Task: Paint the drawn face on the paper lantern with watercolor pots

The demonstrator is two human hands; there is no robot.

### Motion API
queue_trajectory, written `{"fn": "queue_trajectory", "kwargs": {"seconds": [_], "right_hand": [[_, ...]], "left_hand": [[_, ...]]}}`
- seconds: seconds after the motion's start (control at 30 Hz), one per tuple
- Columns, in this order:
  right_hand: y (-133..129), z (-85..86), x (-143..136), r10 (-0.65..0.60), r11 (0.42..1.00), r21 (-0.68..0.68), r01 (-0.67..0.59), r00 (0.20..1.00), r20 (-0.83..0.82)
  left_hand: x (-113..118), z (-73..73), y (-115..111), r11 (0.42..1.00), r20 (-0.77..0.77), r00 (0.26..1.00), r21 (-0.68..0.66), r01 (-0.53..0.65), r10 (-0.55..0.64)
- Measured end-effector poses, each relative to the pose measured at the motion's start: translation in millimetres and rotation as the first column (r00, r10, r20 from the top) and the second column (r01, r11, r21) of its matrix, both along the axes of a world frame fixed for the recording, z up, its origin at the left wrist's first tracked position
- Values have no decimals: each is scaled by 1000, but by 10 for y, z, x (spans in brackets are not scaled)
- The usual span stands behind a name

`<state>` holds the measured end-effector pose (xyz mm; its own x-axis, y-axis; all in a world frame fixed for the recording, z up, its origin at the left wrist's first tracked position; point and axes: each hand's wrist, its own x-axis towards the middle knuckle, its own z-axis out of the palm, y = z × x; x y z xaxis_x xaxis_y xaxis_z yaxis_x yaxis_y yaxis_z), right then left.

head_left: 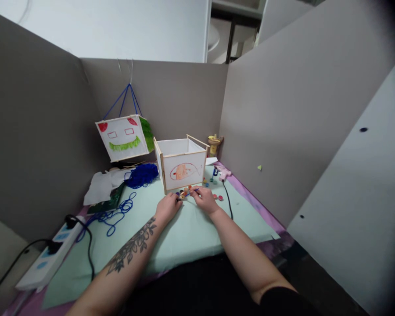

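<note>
A white paper lantern box (184, 171) with wooden edge sticks and an open top stands before me, a fish outlined in red and partly coloured orange on its front panel. My right hand (203, 199) pinches a thin blue paintbrush (195, 190) just in front of the box. Close by on the left, my left hand (168, 207) is closed, its fingertips by the brush's other end; what they hold is too small to make out. Several small paint pots (220, 198) in red, orange, yellow and blue lie around my hands and beside the box.
A finished-looking lantern (123, 139) hangs by blue cords at the back left. Below it lie a blue cord bundle (141, 175), loose cord and white paper (102, 186). A power strip (49, 259) sits front left. A pink glue gun (223, 172) trails its cable right. Grey partitions enclose the table.
</note>
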<state>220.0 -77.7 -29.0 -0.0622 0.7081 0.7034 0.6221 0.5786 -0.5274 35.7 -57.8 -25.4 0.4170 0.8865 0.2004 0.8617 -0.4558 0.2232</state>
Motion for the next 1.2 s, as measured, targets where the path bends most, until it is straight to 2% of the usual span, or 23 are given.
{"fn": "queue_trajectory", "kwargs": {"seconds": [0.17, 0.4, 0.63, 0.77, 0.9, 1.0, 1.2], "right_hand": [[-1, -4, 7, 7, 999, 32, -7, 1000, -26], [-7, 14, -18, 18, 1000, 4, -18, 1000, 1], [-4, 13, -9, -2, 999, -48, -5, 988, -151], [17, 2, 3, -28, 998, -63, 19, 990, -139], [39, -16, 6, -48, 992, -125, 29, 988, -147], [88, -56, 14, -78, 977, -212, 28, 970, -231], [187, -70, 35, -164, 906, -414, -82, 837, -522]], "left_hand": [[0, -18, 17, 1000, 7, 1000, 9, 2, -2], [-16, -49, 38, 1000, -2, 1000, 16, 18, -18], [-21, -47, 29, 999, -2, 1000, 33, 24, -24], [-23, -47, 31, 999, 3, 1000, 26, 22, -22], [-24, -42, 35, 999, 5, 1000, 26, 20, -20], [-21, -38, 35, 1000, 1, 1000, 24, 18, -18], [-16, -44, 37, 1000, -3, 1000, 21, 15, -15]]}}
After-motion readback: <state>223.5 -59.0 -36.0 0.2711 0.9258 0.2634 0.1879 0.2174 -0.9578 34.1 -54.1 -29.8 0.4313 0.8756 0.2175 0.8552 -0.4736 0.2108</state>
